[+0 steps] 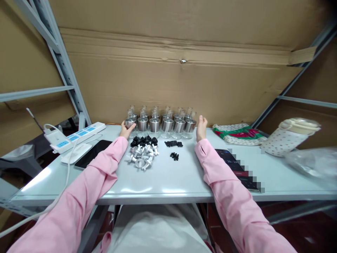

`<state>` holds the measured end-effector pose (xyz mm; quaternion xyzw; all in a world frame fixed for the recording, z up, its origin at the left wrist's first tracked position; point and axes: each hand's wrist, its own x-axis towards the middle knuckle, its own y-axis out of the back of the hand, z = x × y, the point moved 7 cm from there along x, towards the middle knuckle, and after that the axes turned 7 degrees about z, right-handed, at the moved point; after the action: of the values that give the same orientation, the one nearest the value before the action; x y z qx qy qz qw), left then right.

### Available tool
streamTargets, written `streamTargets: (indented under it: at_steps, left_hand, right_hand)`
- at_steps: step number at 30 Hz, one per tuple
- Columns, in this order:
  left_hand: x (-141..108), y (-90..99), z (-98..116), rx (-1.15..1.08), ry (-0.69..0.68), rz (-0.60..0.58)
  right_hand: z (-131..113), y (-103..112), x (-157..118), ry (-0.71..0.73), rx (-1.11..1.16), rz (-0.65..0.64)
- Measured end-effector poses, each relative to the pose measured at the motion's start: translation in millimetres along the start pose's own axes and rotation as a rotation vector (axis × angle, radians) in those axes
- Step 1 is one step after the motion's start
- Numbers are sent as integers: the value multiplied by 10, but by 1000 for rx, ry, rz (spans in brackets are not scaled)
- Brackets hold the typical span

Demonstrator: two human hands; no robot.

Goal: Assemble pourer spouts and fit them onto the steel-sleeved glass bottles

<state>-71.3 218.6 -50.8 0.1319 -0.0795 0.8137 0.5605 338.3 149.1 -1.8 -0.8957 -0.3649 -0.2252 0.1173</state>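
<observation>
Two rows of glass bottles with brushed-metal bands [167,125] stand upright at the back of the table. My left hand [127,130] is at the left end, its thumb across the front of the nearest bottle [130,122] and its fingers around the far side. At the right end, my right hand [201,128] is upright beside the last front bottle [190,125], fingers extended and holding nothing; whether it touches the glass I cannot tell. In front of the bottles lie black caps [144,141], white plastic pump-like parts [142,156], black flat pieces [173,143] and small black pieces [174,156].
To the left are a power strip [79,136], a white cable and a dark phone [93,154]. On the right lie another phone [237,168], a patterned cloth [237,133], a dotted tumbler [286,138] and a clear plastic bag [313,161]. Cardboard [158,80] walls the back.
</observation>
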Motion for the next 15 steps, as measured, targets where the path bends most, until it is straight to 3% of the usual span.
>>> streamTargets:
  at_steps: [3,5,7,8,11,13,15]
  left_hand:
    - [-19,75,184,-16,-31,117]
    - [-132,195,475,-34,-177,266]
    - [-371,256,870,-2,-435,326]
    - [-525,212,1069,42,-581,257]
    - [-1112,-62,1485,247,-1049,-122]
    - [-1471,-239,1523,433,-1311,-369]
    - [-1599,-324,1455,570,-1369,-494]
  right_hand:
    - [-357,259,-114,166,-77,313]
    - [-648,254,-256,305,-96,303]
    - [-850,81,-410,357,-106,82]
    - [-918,-57,-510,371,-121,-91]
    - [-1032,-454,-932,473,-215,-595]
    - [-1053,-614,-1205,560,-282,-804]
    - [-1051,-710,-1413,618,-328,-932]
